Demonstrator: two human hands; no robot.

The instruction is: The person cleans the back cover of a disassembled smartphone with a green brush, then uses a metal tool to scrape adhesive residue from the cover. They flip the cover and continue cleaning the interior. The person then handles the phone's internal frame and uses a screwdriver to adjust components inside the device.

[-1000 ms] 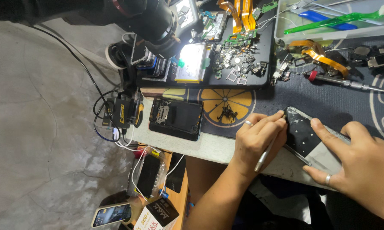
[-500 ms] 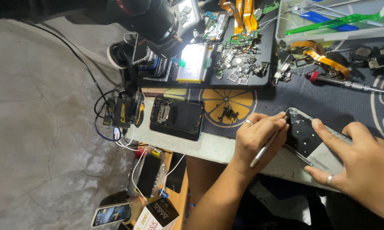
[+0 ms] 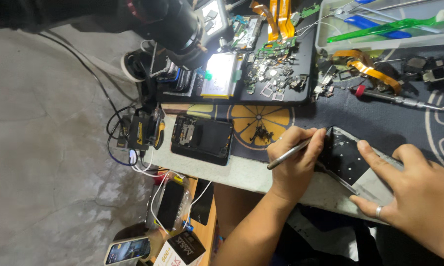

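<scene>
— Left hand (image 3: 295,160): state?

— Closed around a slim metal tool (image 3: 289,153), the tip set at the upper corner of a dark phone panel (image 3: 347,157), centre right of the frame.

— Right hand (image 3: 413,189)?

— Fingers spread flat, pressing on that same panel at the lower right; a ring shows on one finger. It grips nothing.

— Surroundings?

— An opened phone (image 3: 202,139) lies left of centre, well apart from the panel. A dark tray of small parts (image 3: 273,79) sits above it. A screwdriver (image 3: 404,100) lies at the upper right.
</scene>
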